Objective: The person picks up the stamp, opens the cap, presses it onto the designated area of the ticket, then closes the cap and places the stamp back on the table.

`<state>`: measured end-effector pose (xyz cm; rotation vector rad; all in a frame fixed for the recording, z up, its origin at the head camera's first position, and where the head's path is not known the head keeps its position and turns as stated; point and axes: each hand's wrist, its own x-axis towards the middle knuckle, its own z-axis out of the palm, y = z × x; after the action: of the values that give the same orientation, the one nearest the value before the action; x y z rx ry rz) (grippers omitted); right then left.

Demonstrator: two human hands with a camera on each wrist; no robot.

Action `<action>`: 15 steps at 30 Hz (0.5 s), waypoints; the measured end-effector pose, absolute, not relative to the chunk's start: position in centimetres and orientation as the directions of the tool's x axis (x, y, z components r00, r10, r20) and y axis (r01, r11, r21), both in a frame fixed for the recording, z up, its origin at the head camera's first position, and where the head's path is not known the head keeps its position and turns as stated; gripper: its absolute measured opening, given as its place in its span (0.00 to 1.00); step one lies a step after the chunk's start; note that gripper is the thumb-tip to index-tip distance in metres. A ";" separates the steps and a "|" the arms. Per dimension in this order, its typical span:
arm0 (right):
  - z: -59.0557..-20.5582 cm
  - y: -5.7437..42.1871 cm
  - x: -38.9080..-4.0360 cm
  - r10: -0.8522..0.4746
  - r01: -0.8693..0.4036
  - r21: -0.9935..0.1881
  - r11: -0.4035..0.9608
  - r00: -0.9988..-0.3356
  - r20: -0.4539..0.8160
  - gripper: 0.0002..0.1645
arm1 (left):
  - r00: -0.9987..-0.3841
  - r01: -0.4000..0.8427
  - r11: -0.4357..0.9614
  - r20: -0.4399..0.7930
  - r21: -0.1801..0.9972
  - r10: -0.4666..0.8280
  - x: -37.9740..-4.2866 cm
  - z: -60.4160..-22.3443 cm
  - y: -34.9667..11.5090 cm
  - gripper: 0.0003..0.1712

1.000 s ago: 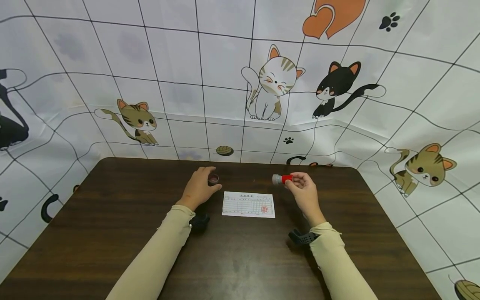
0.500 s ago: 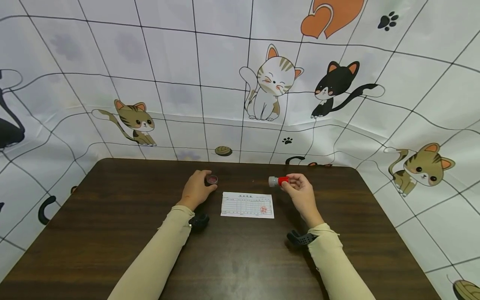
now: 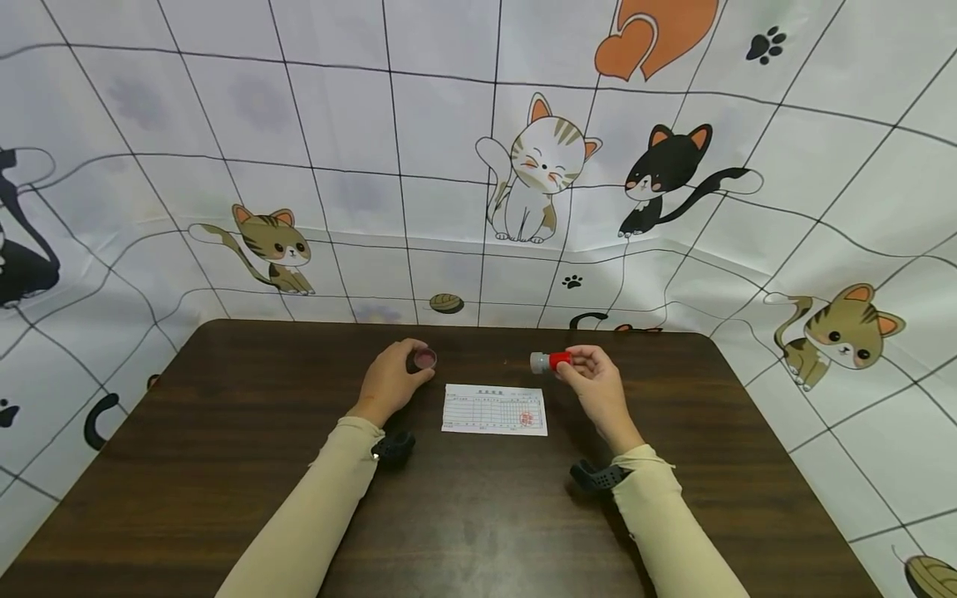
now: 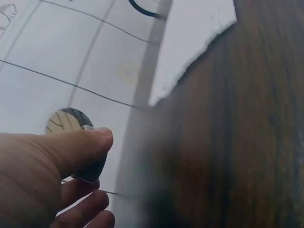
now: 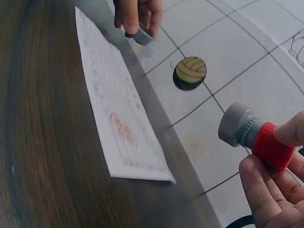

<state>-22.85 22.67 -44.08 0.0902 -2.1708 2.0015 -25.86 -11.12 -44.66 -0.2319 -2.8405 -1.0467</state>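
My left hand [image 3: 390, 379] pinches a small round cap [image 3: 424, 359] between thumb and fingers, its hollow side toward the head camera. The left wrist view shows the cap [image 4: 92, 168] edge-on behind the thumb. With thumb and fingers, my right hand [image 3: 598, 389] grips the red handle of a self-inking stamp [image 3: 549, 362]. The grey end of the stamp [image 5: 236, 126] points left, toward the other hand. Between the hands, on the table, lies a printed paper form [image 3: 493, 409] bearing a round red stamp mark [image 3: 527, 419] near its right side.
The dark wooden table [image 3: 478, 523] reaches back to a white wall cloth [image 3: 441, 199] printed with cats and a grid. Dark bands [image 3: 393, 448] circle the wrists over cream sleeves.
My right hand has shifted slightly left with the stamp. The cap in my left hand has tilted, so more of its inside shows. The paper has stayed put.
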 end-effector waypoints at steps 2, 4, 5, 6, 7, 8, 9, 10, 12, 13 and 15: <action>-43.9 22.5 -22.8 0.073 -0.183 -0.979 0.086 -0.979 0.190 0.23 | -0.980 0.195 0.739 0.164 0.645 0.115 -25.6 -44.3 -11.1 0.28; -43.7 22.3 -22.7 0.066 -0.193 -0.977 0.089 -0.978 0.199 0.22 | -0.974 0.218 0.728 0.185 0.649 0.127 -25.2 -43.8 -11.0 0.28; -43.7 22.2 -22.6 0.066 -0.196 -0.977 0.086 -0.977 0.202 0.22 | -0.972 0.228 0.724 0.195 0.651 0.130 -25.0 -43.6 -10.9 0.28; -43.6 22.2 -22.6 0.065 -0.199 -0.976 0.089 -0.977 0.205 0.21 | -0.970 0.237 0.722 0.204 0.649 0.135 -24.9 -43.4 -10.9 0.28; -43.6 22.1 -22.6 0.065 -0.202 -0.975 0.089 -0.976 0.208 0.21 | -0.967 0.246 0.721 0.212 0.648 0.140 -24.7 -43.2 -10.8 0.28; -43.6 22.1 -22.5 0.064 -0.204 -0.975 0.090 -0.976 0.210 0.21 | -0.964 0.257 0.722 0.222 0.643 0.146 -24.6 -43.0 -10.7 0.28; -43.6 22.1 -22.5 0.065 -0.206 -0.974 0.092 -0.975 0.213 0.21 | -0.962 0.266 0.722 0.229 0.639 0.152 -24.4 -42.8 -10.6 0.28; -43.6 22.0 -22.5 0.064 -0.210 -0.973 0.093 -0.974 0.216 0.21 | -0.959 0.275 0.723 0.235 0.634 0.159 -24.3 -42.6 -10.5 0.28; -43.6 22.0 -22.5 0.064 -0.217 -0.971 0.097 -0.973 0.224 0.22 | -0.953 0.294 0.726 0.248 0.622 0.173 -24.1 -42.2 -10.3 0.29; -43.6 22.0 -22.5 0.062 -0.220 -0.970 0.099 -0.972 0.227 0.22 | -0.952 0.298 0.723 0.250 0.623 0.177 -23.9 -42.0 -10.2 0.31; -43.5 21.8 -22.4 0.059 -0.223 -0.969 0.109 -0.971 0.231 0.23 | -0.951 0.300 0.711 0.253 0.636 0.175 -23.6 -41.6 -10.0 0.34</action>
<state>-22.43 21.84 -43.53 0.1638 -2.1705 1.9593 -23.62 -9.95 -41.61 -0.3843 -2.7423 -1.0641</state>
